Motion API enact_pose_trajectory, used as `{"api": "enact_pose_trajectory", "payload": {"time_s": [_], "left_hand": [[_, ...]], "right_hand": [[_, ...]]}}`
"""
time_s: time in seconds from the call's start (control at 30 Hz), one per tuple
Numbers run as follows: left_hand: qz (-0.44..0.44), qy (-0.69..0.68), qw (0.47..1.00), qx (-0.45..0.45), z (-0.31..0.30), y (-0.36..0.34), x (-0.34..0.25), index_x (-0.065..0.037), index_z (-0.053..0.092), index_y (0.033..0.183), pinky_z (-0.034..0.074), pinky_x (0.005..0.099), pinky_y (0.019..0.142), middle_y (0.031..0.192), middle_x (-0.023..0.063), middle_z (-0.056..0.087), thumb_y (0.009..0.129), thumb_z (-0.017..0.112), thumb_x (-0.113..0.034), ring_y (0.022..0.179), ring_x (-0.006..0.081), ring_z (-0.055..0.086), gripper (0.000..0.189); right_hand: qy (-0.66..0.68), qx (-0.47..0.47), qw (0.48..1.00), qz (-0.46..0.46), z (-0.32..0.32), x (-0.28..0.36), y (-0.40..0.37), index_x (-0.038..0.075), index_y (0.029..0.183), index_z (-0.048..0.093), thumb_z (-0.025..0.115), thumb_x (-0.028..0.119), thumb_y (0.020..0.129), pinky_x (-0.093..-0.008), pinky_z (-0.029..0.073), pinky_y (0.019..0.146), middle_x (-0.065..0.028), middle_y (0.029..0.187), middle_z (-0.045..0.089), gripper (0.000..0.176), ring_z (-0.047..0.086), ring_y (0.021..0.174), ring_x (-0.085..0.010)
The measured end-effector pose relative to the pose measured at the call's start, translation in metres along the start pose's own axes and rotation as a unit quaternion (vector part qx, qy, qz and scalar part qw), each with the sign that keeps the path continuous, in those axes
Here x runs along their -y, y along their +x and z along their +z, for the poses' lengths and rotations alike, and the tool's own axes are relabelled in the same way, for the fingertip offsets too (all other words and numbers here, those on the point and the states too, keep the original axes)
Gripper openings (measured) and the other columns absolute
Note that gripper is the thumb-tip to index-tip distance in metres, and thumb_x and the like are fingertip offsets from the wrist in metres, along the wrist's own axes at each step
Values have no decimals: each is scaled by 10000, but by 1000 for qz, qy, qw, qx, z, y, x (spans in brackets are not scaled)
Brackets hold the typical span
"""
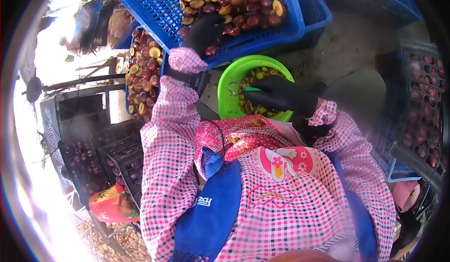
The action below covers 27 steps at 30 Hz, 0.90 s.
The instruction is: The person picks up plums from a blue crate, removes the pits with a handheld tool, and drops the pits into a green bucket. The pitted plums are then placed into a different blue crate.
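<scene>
My left hand point(205, 33), in a black glove, is at the near edge of a blue crate point(150, 11) of halved plums point(246, 7). Its dark fingers rest against the fruit, and I cannot make out whether they hold a piece. My right hand point(276, 95), also black-gloved, is closed around a green-handled tool point(253, 89) with a thin metal loop at its tip. Both tool and hand are over a bright green basin point(226, 100). Plum stones and yellowish-green bits point(251, 105) lie in the basin, partly hidden by the hand.
Another crate of halved plums point(143, 70) stands at left. Black crates of whole plums point(424, 107) are at right, with more dark crates point(122, 152) at lower left. Below those, a container holds many light brown pieces point(110, 238). My checked apron point(295, 201) covers my lap.
</scene>
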<state>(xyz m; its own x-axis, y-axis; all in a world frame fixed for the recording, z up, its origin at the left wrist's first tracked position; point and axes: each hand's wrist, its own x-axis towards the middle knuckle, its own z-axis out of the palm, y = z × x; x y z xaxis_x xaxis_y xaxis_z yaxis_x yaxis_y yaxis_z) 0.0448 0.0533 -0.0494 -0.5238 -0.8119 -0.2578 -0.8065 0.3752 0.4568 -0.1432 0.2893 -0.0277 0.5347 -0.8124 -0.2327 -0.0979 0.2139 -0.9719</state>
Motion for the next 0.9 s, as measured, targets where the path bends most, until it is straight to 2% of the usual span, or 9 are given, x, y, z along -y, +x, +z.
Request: {"api": "enact_pose_trajectory", "payload": {"time_s": [0.03, 0.13, 0.27, 0.33, 0.4, 0.6, 0.7, 0.87, 0.9], "left_hand": [[322, 224, 918, -64, 5, -2, 8, -109, 671, 1029, 541, 406, 759, 1009, 120, 656, 848, 597, -233, 884, 262, 654, 231], [102, 265, 956, -73, 23, -20, -43, -91, 683, 993, 536, 386, 747, 1013, 105, 642, 817, 617, -189, 861, 280, 648, 212], [199, 235, 931, -195, 21, -4, -20, -90, 677, 1056, 525, 351, 747, 1020, 106, 654, 823, 619, -182, 868, 252, 650, 257], [7, -194, 979, -63, -3, -20, -32, -45, 630, 1151, 509, 308, 756, 1045, 102, 664, 845, 613, -170, 887, 192, 643, 332], [242, -77, 960, -121, -2, -41, -31, 6, 592, 1193, 496, 278, 762, 1065, 103, 664, 854, 620, -181, 908, 156, 631, 387], [-21, -587, 801, 110, 20, -103, -89, 10, 534, 1263, 488, 249, 780, 1117, 69, 629, 878, 619, -141, 914, 130, 616, 422], [90, -565, 817, 67, 44, -113, -101, 2, 446, 1351, 498, 252, 739, 1153, 49, 608, 916, 596, -153, 852, 119, 610, 486], [-16, -703, 710, 43, 40, -112, -92, -4, 498, 1228, 496, 263, 652, 958, 73, 588, 858, 614, -66, 765, 126, 575, 392], [102, -462, 877, -77, 48, -110, -90, -4, 490, 1172, 510, 291, 648, 899, 79, 568, 816, 613, 32, 782, 154, 584, 379]], "right_hand": [[-1, 5, 1000, 16, -2, 2, -1, -10, 1127, 630, 542, 482, 913, -360, 466, 866, -169, 1035, 664, 543, 632, 974, -262], [-35, -51, 998, 1, -4, -5, 1, 18, 1173, 618, 548, 477, 908, -372, 448, 916, -198, 1082, 652, 535, 623, 1030, -271], [-25, -202, 978, -49, -8, -1, 2, 49, 1122, 634, 558, 427, 919, -367, 472, 848, -197, 988, 657, 435, 640, 945, -237], [-2, -240, 971, 2, -13, -2, 5, 43, 1087, 628, 560, 399, 926, -357, 478, 800, -170, 922, 650, 396, 636, 880, -218], [17, -271, 961, 51, -16, -6, 10, 37, 1053, 621, 562, 371, 933, -347, 484, 751, -142, 855, 644, 359, 632, 814, -200], [144, -355, 919, -90, -16, 7, 2, 34, 1049, 583, 533, 335, 966, -286, 458, 611, -5, 743, 591, 316, 567, 633, -131], [269, -257, 928, 20, -16, 5, -5, 28, 1092, 581, 539, 343, 967, -272, 461, 600, 17, 769, 592, 342, 557, 622, -119], [-52, -474, 859, -186, 1, -17, 16, 55, 1127, 585, 558, 319, 947, -373, 475, 568, -125, 789, 645, 320, 624, 599, -274], [-51, -473, 859, -188, 0, -17, 14, 55, 1127, 585, 558, 319, 947, -373, 475, 568, -125, 789, 645, 320, 624, 599, -274]]}}
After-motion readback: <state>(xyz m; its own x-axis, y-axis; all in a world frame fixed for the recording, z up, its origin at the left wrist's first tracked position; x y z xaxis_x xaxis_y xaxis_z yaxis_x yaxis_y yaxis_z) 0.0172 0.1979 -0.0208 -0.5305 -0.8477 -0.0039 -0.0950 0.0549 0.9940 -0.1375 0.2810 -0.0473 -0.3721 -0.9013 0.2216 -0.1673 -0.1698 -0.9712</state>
